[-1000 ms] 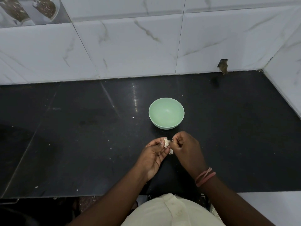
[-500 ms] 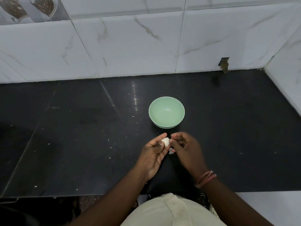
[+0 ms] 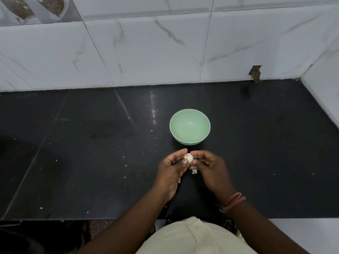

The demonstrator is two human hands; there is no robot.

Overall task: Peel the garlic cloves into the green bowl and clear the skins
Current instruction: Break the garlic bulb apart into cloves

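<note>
Just short of the bowl [image 3: 189,127], both my hands [image 3: 171,169] [image 3: 211,168] pinch one garlic [image 3: 189,157], mid-peel; next, I'd strip the remaining skin [image 3: 193,171].

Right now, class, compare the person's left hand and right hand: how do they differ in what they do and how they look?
The left hand pinches the garlic between thumb and fingers; the right hand meets the garlic only at its fingertips, apparently picking at the skin. The right wrist wears pink bands; the left wrist is bare. Both hands hover above the black counter, just short of the green bowl, which looks empty.
</note>
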